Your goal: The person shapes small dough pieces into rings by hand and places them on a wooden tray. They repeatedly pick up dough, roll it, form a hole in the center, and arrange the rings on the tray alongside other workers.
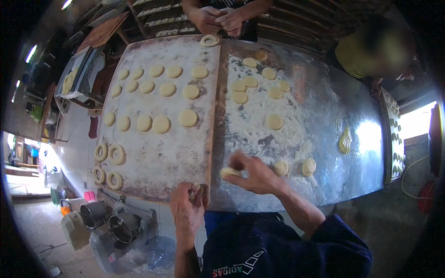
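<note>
My right hand (252, 176) is closed on a pale piece of dough (229, 173) just above the dark metal tabletop (324, 180). At the front edge of the wooden board (157, 187), my left hand (186, 204) is curled shut; a small pale bit shows at its fingers, too little to name. Two dough rounds (281, 167) lie to the right of my right hand. Farther back, several flat dough rounds (275, 122) rest on floured metal. Across the board stand rows of dough discs (161, 124), with several dough rings (117, 154) at its near left corner.
Across the table another person's hands (222, 21) meet near a dough ring (210, 41). A second person (371, 51) is at the far right, by an upright tray of pieces (395, 134). Metal machinery (123, 227) and tubs stand on the floor at the lower left.
</note>
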`<state>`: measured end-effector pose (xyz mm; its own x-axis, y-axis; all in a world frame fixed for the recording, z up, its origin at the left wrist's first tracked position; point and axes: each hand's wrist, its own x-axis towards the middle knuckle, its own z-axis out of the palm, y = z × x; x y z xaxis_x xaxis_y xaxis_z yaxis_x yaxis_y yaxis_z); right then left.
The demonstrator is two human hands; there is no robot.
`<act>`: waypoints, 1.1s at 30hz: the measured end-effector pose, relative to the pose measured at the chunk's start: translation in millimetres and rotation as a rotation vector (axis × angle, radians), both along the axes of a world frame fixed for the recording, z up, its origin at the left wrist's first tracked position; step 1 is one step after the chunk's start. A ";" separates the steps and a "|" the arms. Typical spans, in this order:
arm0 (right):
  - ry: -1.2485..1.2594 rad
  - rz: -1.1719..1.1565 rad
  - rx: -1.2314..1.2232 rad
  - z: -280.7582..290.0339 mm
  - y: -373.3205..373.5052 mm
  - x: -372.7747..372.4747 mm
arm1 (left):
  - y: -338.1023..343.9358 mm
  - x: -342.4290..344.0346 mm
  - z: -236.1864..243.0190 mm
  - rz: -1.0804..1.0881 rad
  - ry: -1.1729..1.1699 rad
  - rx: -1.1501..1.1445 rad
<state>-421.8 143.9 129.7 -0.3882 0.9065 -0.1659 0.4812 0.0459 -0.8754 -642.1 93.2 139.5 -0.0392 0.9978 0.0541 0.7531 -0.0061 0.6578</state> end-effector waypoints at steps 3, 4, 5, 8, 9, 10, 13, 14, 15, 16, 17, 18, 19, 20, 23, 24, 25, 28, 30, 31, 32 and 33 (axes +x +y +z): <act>-0.179 -0.039 0.028 0.5 -25.1 42.7 | 34.6 58.3 0.7 -0.117 -0.167 0.125; -0.318 -0.003 0.006 -2.8 -31.5 52.4 | 49.0 82.0 -2.1 -0.191 -0.237 0.074; -0.307 -0.038 0.188 -6.7 -36.9 60.9 | 64.8 105.7 -8.3 -0.234 -0.336 0.092; -0.246 -0.241 0.468 -17.8 -49.6 87.4 | 113.1 163.6 -35.8 -0.275 -0.297 0.008; -0.212 -0.273 0.388 -18.2 -55.8 99.9 | 120.0 172.4 -45.1 -0.256 -0.194 0.106; -0.179 -0.301 0.312 -17.5 -60.5 112.6 | 124.2 178.9 -54.2 -0.237 -0.103 0.169; -0.100 -0.409 0.203 -9.8 -64.2 143.5 | 119.8 184.4 -70.0 -0.064 0.517 0.262; -0.069 -0.409 0.143 -7.5 -61.3 150.6 | 112.7 183.8 -70.0 -0.043 0.590 0.338; -0.072 -0.387 0.021 -6.1 -56.6 155.5 | 106.4 185.4 -67.6 -0.073 0.336 0.250; 0.021 -0.425 0.110 -5.8 -50.7 157.2 | 99.3 187.9 -62.6 -0.095 0.101 0.114; 0.083 -0.442 0.123 -6.6 -44.4 157.7 | 93.3 191.3 -55.5 -0.136 -0.162 0.014; 0.143 -0.456 0.133 -8.4 -37.6 155.5 | 85.5 194.7 -46.4 -0.111 -0.245 -0.080; 0.220 -0.453 0.184 -10.6 -32.0 152.9 | 74.4 196.5 -36.7 -0.117 -0.370 -0.103; 0.305 -0.437 0.221 -13.3 -26.3 148.7 | 65.8 199.1 -27.2 -0.126 -0.514 -0.099; 0.434 -0.335 0.018 -17.6 -19.3 133.9 | 46.6 199.2 -9.1 -0.104 -0.721 -0.101; 0.522 -0.299 -0.031 -15.8 -20.9 130.2 | 40.5 195.2 -6.1 -0.120 -0.740 0.030; 0.555 -0.327 -0.226 -14.4 -19.9 123.4 | 37.2 190.1 -4.3 -0.028 -0.720 0.027; 0.684 -0.274 -0.175 -8.5 -16.2 106.9 | 37.6 161.7 -3.4 -0.110 -0.630 0.032; 0.460 -0.232 -0.016 -7.3 -10.6 96.0 | 45.3 138.6 -0.6 -0.271 -0.667 -0.282; 0.298 -0.236 0.077 -7.4 -9.4 91.1 | 48.7 131.8 1.4 -0.268 -0.586 -0.263; 0.164 -0.275 0.193 -8.9 -6.6 85.1 | 55.4 130.1 3.1 -0.251 -0.542 -0.166; 0.059 -0.208 0.460 -10.6 -4.4 79.9 | 58.3 127.3 3.7 -0.204 -0.494 -0.063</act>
<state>-341.9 139.4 119.1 -0.1885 0.9395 0.2860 0.4713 0.3420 -0.8130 -514.8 151.5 143.1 0.1500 0.9885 0.0177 0.3414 -0.0686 0.9374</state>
